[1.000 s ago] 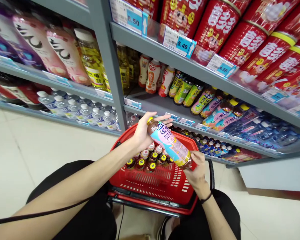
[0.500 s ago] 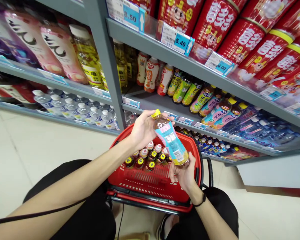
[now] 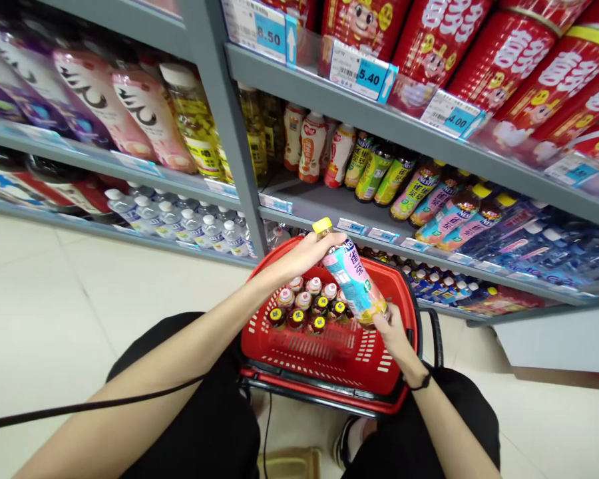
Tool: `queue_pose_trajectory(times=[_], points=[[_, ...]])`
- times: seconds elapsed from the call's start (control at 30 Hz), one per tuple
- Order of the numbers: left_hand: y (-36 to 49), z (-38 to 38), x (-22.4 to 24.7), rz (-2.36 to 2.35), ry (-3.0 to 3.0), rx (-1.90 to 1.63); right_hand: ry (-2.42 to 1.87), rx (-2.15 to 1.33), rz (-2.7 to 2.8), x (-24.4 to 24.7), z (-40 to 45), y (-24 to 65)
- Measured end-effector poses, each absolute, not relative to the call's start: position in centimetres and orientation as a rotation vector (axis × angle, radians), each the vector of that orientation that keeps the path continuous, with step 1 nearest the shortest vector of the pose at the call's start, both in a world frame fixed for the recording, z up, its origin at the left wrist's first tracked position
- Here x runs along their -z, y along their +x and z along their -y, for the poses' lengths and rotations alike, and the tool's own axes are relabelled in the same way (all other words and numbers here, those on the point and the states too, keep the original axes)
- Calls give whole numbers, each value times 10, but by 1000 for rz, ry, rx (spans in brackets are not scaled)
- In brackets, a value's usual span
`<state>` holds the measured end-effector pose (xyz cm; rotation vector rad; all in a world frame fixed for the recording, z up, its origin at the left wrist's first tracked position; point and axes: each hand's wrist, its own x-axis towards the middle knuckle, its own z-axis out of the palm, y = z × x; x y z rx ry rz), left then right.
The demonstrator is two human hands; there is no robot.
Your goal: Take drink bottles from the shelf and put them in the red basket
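A tea bottle with a yellow cap and a pink and blue label is tilted over the red basket. My left hand is closed round its neck, just below the cap. At its base, my right hand grips the lower end. The label with large characters faces up. Inside the basket, beneath the held bottle, small bottles with yellow caps and others with white caps stand upright in rows.
Ahead, the grey shelf carries several drinks, with similar tea bottles at the right. Red cans fill the upper shelf. Water bottles stand low at the left. A black cable crosses my left forearm.
The bottle has been turned about its length, so another side of its label shows. My left fingers now lie over its neck. The view has shifted, moving the basket and shelves rightward in the picture.
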<state>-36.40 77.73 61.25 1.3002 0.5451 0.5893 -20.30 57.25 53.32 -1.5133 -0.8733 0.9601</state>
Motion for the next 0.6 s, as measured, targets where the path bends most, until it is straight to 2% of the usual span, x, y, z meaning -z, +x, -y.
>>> queue_pose_trajectory(times=[0.13,0.27,0.43,0.6], points=[[-367,-786,-602,-580,1557,-421,-1605,-946,1033,-542,-571,-187],[-349,-763,-575,-605,1773,-327,-2031,-1147,1584,-548,-569,-177],[-317,-714,-512,-525,2001,0,-2481,-1171,1672,-534,-567,-165],[-299,-687,-444,-472,2241,156,-2568,-1020,1720,-538,-563,-162]])
